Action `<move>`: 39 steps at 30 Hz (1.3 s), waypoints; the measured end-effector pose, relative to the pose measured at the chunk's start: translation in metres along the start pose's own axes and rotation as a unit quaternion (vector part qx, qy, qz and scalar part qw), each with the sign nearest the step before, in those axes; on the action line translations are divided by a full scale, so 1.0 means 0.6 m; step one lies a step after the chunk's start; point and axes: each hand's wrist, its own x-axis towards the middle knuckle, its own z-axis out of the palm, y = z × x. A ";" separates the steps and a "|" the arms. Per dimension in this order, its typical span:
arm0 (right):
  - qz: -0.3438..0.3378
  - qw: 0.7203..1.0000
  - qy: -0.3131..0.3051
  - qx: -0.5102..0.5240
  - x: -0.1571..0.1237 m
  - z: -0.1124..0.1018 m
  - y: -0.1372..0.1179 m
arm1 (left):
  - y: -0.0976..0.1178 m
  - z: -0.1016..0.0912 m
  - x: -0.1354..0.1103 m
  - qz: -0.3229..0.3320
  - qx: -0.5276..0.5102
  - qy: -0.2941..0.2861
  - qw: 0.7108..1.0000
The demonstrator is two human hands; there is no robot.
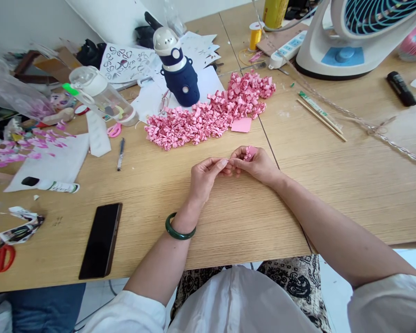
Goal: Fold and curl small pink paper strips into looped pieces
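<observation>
My left hand [207, 177] and my right hand [258, 165] meet fingertip to fingertip just above the wooden table. A small pink piece with a curled or fringed edge [250, 153], seemingly paper, is tucked in the fingers of my right hand. The thumb and forefinger of each hand are pinched together; whatever lies between the tips is too small to make out. Beyond my hands stretches a long heap of curled pink pieces [190, 124]. A flat pink sheet [241, 125] lies against its near edge.
A dark blue bottle [182, 83] and a clear bottle [106, 97] stand behind the heap. Left are a phone [100, 240], a pen [120, 155] and red-handled scissors [0, 262]. Right are a fan [343, 55], wooden sticks [322, 119], a twisted cord [353, 118] and a marker [401, 89].
</observation>
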 end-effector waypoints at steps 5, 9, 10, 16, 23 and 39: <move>0.003 1.000 -0.010 0.004 0.000 -0.001 -0.001 | 0.006 -0.004 0.002 -0.028 -0.015 -0.028 0.999; 0.005 0.999 -0.028 0.020 0.001 -0.001 0.001 | 0.011 -0.006 0.005 -0.053 -0.023 -0.042 0.997; 0.005 0.999 -0.030 0.023 0.001 -0.001 0.002 | 0.011 -0.006 0.005 -0.055 -0.022 -0.041 0.997; 0.003 0.999 -0.031 0.031 0.000 0.000 0.002 | 0.009 -0.006 0.005 -0.042 -0.010 -0.041 0.998; 0.010 0.999 -0.027 0.026 0.001 0.001 -0.001 | 0.000 -0.001 0.001 0.010 0.020 -0.042 0.999; 0.004 0.999 -0.036 0.004 0.001 -0.002 0.004 | 0.000 -0.003 0.006 -0.009 0.015 -0.031 0.999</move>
